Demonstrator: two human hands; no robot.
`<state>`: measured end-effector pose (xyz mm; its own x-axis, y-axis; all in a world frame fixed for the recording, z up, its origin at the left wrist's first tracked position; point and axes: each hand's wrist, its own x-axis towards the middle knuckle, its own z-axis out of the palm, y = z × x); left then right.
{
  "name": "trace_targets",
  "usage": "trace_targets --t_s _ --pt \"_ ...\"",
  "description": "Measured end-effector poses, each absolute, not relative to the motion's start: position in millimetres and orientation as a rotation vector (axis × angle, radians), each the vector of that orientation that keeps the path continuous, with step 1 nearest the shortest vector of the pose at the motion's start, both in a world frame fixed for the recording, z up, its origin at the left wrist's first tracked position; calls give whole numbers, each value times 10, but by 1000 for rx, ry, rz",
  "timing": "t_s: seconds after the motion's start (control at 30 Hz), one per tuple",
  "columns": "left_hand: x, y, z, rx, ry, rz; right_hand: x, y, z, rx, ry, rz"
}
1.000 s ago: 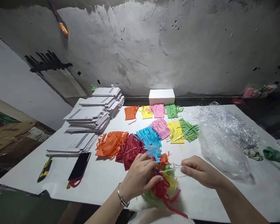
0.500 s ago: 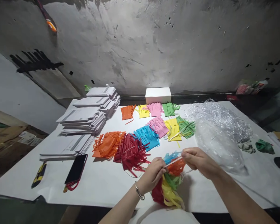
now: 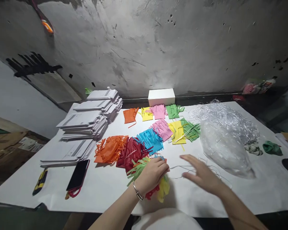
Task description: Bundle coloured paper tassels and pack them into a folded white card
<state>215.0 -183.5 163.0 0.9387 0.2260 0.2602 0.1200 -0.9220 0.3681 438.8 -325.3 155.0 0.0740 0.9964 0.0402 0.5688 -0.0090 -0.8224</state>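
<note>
l hand (image 3: 150, 174) was clamped round a tassel bundle (image 3: 137, 168) of fringed paper. green, red & yellow strips stuck out both sides of the fist. it sat low over the near part of the table (image 3: 105, 191), just in front of the red fringe pile (image 3: 132, 150). bracelet (image 3: 137, 193) on that wrist.

r hand (image 3: 201, 175) was open, fingers apart & flattish, palm down, holding nothing, a little to the right of the bundle. a thin clear strand (image 3: 177, 166) ran from the fist toward the r hand, long axis left-right across the table. r fingertips were over its far part; touching or not, couldn't tell. so the strand lay btwn the 2 hands: l hand at the bundle end, r hand nearer the loose end.

containers: white box (image 3: 161, 96) at the back by the wall, shut, contents not visible. clear plastic bag (image 3: 227, 150) lay right of the r hand, w/ shiny clear shred (image 3: 223, 116) heaped at its far end; in the bag or just on it, couldn't tell.

behind the hands: orange fringe pile (image 3: 110, 148), blue fringe pile (image 3: 150, 140), pink fringe pile (image 3: 162, 127), yellow fringe pile (image 3: 178, 131), green fringe pile (image 3: 191, 129). white envelope stacks (image 3: 86, 123) far left, phone (image 3: 78, 174) just in front of them.
</note>
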Motion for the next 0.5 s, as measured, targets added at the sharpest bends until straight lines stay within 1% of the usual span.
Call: trace_targets --t_s 0.07,0.13,0.37,0.5 --pt "2180 -1860 1646 2739 250 417 4031 -3030 1616 -1536 -1619 907" --pt "2161 -1855 1620 2678 303 440 3846 -2904 1664 -1511 -1612 953" --pt "1968 -1874 1353 2285 518 467 3904 -2935 1712 -1356 -1436 1047" --pt "1888 -1943 1442 2240 531 412 3978 -2934 1584 -1569 -1478 928"
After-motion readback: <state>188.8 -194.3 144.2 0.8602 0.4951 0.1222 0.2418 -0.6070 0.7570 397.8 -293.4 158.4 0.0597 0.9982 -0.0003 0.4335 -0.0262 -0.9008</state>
